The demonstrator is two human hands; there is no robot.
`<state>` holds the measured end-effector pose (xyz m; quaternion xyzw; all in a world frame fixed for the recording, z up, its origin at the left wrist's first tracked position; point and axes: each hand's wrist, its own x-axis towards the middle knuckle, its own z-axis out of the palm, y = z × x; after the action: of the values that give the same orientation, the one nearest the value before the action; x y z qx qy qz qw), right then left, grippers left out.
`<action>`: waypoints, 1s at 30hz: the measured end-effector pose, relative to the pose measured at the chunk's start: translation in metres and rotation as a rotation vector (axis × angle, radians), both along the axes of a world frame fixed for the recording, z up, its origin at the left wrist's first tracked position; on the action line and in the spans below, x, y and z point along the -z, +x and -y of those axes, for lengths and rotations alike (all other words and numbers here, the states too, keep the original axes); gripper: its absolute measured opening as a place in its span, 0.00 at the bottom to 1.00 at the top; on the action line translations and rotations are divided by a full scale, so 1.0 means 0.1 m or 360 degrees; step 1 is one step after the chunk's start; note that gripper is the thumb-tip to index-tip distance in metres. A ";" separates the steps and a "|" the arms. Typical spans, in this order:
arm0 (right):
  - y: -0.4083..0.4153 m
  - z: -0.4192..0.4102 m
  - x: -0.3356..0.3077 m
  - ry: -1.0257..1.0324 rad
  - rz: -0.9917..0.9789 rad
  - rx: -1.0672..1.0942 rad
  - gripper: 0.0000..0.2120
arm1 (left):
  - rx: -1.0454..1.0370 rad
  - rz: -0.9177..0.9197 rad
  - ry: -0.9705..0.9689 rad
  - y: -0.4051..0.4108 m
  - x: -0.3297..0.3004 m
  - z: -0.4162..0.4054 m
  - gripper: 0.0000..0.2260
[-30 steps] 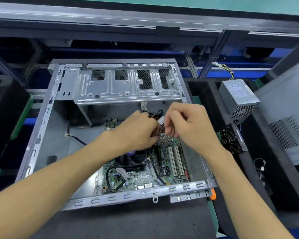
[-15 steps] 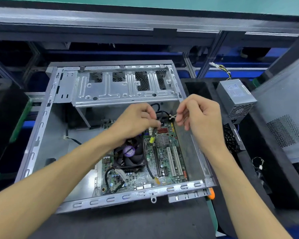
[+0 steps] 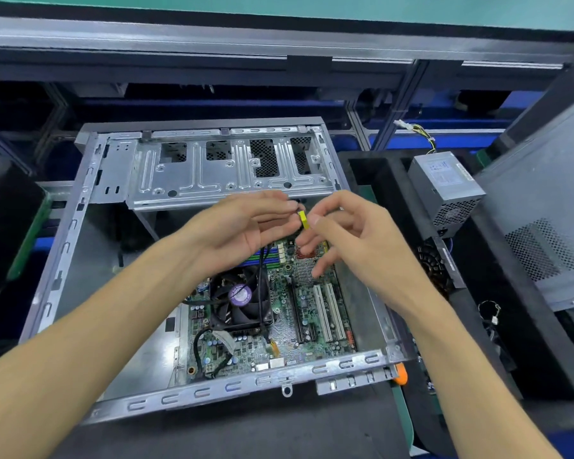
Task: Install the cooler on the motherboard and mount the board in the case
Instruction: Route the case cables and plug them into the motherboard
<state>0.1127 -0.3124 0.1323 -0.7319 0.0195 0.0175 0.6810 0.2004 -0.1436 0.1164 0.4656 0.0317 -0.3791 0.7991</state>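
The green motherboard (image 3: 315, 313) lies inside the open metal case (image 3: 60, 260), with the black cooler fan (image 3: 239, 299) and its purple centre label on it. Both hands hover above the board's far end. My left hand (image 3: 246, 226) pinches a black cable that hangs down past the fan. My right hand (image 3: 348, 236) pinches the yellow connector (image 3: 304, 220) at the cable's end, its other fingers spread. The two hands nearly touch at the connector.
The case's drive cage (image 3: 226, 170) spans its far side. A grey power supply (image 3: 444, 187) stands in a black foam tray (image 3: 511, 326) at the right, beside a grey side panel (image 3: 550, 233). An orange-handled tool (image 3: 401, 374) pokes out by the case's near right corner.
Both hands rose and drew together above the board's far end. The yellow connector came up off the board and is now pinched between them, with the black cable trailing down.
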 end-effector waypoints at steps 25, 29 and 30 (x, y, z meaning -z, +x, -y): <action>0.06 0.48 0.09 -0.0087 0.0241 0.0385 0.11 | 0.0455 -0.0014 0.0356 -0.17 0.12 0.20 0.08; 0.03 0.65 0.20 -0.0069 0.0223 0.0658 0.12 | 0.0432 0.0607 0.0999 -0.30 0.34 0.43 0.05; 0.03 0.66 0.24 -0.0080 0.0212 0.0669 0.12 | 0.0450 0.0882 0.1198 -0.30 0.40 0.49 0.03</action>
<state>0.1155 -0.3786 0.1084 -0.7281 0.1272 -0.1736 0.6508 0.1706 -0.1922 0.0760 0.8054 -0.1107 -0.3078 0.4942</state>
